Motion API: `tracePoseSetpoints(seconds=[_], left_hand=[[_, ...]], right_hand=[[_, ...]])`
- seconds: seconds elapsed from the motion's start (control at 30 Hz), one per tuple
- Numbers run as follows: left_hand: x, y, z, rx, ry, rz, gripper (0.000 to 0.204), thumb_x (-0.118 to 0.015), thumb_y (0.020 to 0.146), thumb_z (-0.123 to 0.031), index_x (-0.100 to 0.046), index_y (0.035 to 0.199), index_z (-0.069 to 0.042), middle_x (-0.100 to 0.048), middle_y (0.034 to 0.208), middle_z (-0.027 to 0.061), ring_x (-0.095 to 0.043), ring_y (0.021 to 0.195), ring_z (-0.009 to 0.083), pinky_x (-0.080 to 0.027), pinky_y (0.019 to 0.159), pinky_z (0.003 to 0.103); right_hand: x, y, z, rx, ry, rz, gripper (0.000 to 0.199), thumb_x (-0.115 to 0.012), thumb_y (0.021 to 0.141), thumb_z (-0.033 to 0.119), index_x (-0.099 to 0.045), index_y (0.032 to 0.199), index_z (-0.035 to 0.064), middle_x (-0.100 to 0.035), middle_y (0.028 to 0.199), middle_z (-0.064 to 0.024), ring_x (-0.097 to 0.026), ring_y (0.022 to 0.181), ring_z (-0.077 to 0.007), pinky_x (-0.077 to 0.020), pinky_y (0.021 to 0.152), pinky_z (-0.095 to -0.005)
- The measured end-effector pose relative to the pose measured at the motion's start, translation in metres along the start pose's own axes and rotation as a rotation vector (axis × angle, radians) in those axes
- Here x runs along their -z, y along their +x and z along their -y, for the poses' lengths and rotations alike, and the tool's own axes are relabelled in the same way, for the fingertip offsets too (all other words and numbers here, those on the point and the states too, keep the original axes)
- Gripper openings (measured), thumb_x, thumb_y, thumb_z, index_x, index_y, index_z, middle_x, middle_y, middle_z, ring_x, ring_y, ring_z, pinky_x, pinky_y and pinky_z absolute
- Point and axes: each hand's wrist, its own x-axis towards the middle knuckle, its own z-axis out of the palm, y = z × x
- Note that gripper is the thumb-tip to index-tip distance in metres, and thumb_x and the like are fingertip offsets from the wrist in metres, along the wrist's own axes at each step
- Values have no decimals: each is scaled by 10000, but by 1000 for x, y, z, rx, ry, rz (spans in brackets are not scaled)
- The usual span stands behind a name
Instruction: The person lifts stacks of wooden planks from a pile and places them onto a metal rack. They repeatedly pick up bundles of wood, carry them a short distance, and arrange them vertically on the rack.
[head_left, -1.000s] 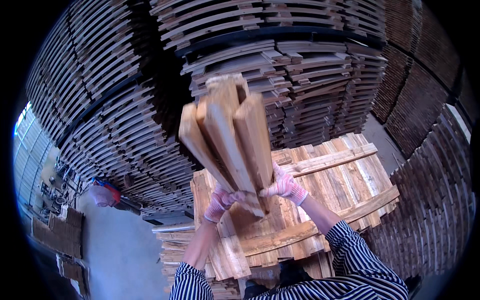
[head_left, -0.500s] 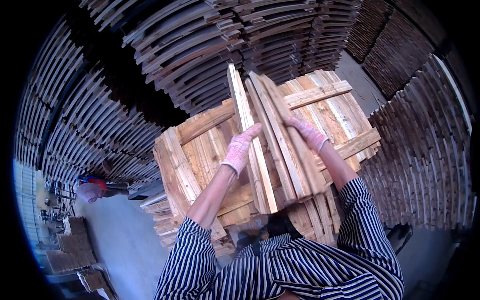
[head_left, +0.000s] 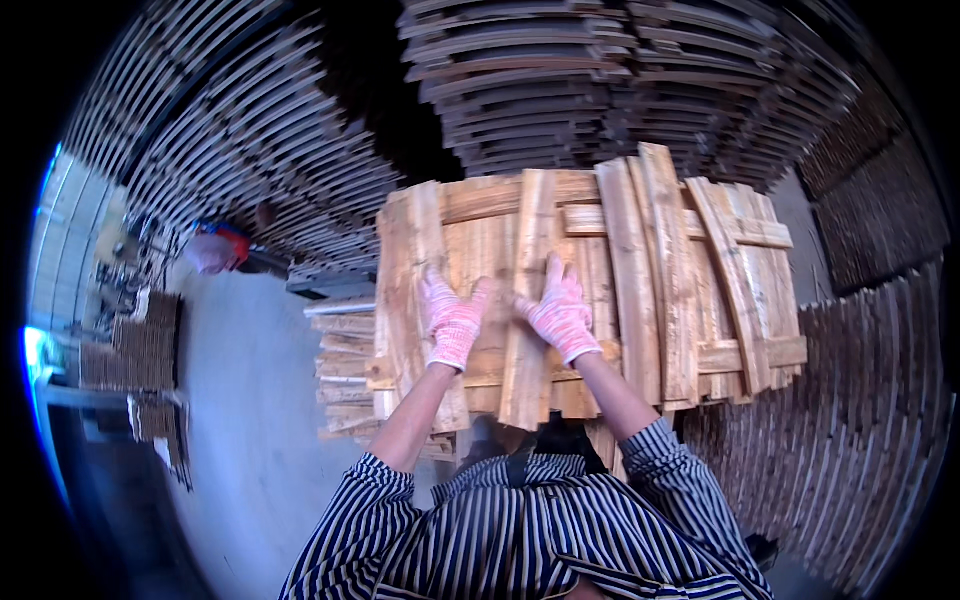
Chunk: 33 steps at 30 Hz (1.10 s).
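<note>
Both my hands wear pink-and-white knit gloves and rest over a waist-high pile of light wooden planks. My left hand (head_left: 455, 318) lies on the left part of the pile, fingers spread, beside a lengthwise plank (head_left: 426, 215). My right hand (head_left: 560, 315) is also open, its fingers stretched over a single lengthwise plank (head_left: 535, 215) near the middle. To the right of it, loose planks (head_left: 624, 250) lie side by side, and a slanted plank (head_left: 735, 290) crosses the far right. Beneath them run crosswise planks (head_left: 770, 353).
Tall stacks of spaced boards (head_left: 530, 80) stand close behind the pile, with more stacks (head_left: 850, 390) at right. Grey concrete floor (head_left: 235, 400) stretches to the left. A person (head_left: 215, 250) bends near the left stacks, and flat brown stacks (head_left: 140, 345) stand beyond.
The upright planks between my hands have been let go and now lie spread across the pile. My hands have opened and lowered. The view has turned.
</note>
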Motion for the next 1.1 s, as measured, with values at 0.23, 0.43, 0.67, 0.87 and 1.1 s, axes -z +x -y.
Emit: tracePoseSetpoints(seconds=[0.23,0.43,0.67,0.87,1.1], left_hand=[[32,42,155,320,36,15,1037,-787,824,-536,-280,1575,-33,-503,1468,285,-513,1340,435,-425,1113,468],[35,78,131,187,-393,255,738,-730,947,-237,-382,1560,-20,-609,1404,190,-609,1225,260,-469,1045,343],[34,115,169,200,-519,461,730,-739,942,-184,-385,1554,-1,-650,1340,160,-651,1132,226,-510,995,319],[35,133,156,121,-519,586,747,-773,917,-208,-417,1538,1,-656,1333,160,-660,1116,202,-525,968,318],[37,131,161,84,-438,482,765,-772,909,-190,-396,1543,15,-604,1417,182,-602,1251,242,-461,1064,322]], right_hand=[[-41,-7,27,-129,70,13,1224,-851,698,297,-99,1649,134,-318,1538,-378,-429,1390,-486,-410,1142,-496],[-27,14,-26,30,70,-135,1184,-856,702,314,-147,1632,130,-424,1504,-302,-477,1380,-438,-430,1145,-458],[-61,12,36,20,143,-55,1116,-801,690,284,-201,1618,131,-534,1280,-239,-605,1130,-387,-553,975,-440],[-147,12,69,217,-13,-362,1017,-833,631,290,-376,1532,175,-554,1274,-204,-625,1003,-314,-618,784,-422],[-75,20,1,158,-14,-326,907,-757,791,347,-342,1553,82,-530,1377,-281,-549,1273,-414,-460,1105,-463]])
